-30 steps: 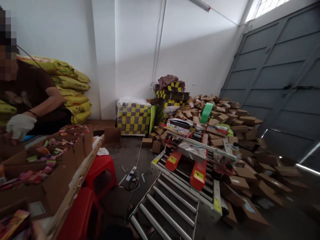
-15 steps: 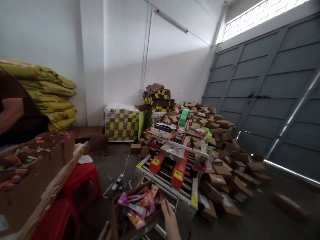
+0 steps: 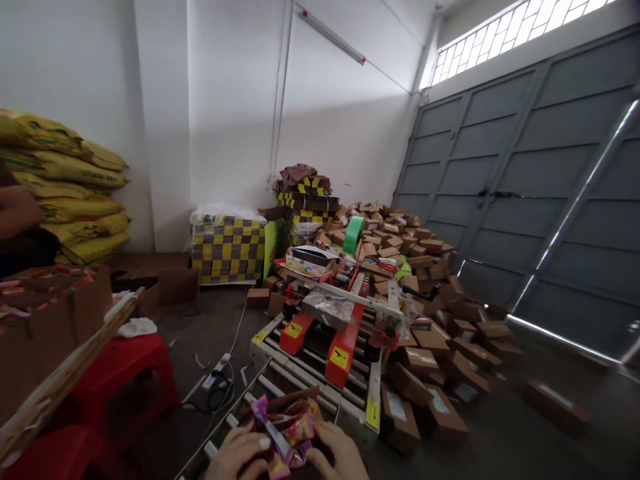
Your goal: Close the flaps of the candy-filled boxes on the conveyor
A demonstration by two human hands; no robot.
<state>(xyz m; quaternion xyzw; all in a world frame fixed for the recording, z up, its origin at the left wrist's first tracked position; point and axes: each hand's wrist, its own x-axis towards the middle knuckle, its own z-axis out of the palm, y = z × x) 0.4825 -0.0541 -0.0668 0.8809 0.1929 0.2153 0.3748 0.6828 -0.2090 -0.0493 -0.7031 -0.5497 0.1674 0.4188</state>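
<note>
A small brown cardboard box (image 3: 300, 395) full of wrapped sweets (image 3: 287, 430) in purple, pink and orange wrappers sits low at the front, over the conveyor rollers. My left hand (image 3: 237, 455) reaches in from its left, fingers apart, tips touching the sweets. On the other side my right hand (image 3: 343, 453) lies over the sweets and the box's right side, thumb and fingers spread. The box's near part is hidden by the hands and the frame edge. Just beyond stands a carton-sealing machine (image 3: 330, 307) with red side belts and a green tape roll (image 3: 353, 235).
Small closed cartons (image 3: 425, 340) lie heaped right of the machine. Red stools (image 3: 130, 367) stand left, beside a wooden-edged table (image 3: 65, 380) with open boxes of sweets. A power strip (image 3: 216, 372) with cables lies on the floor. A person's arm (image 3: 20, 207) shows at far left.
The box has moved down onto the rollers. My hands have shifted from its sides to the sweets on top. The view has turned slightly right.
</note>
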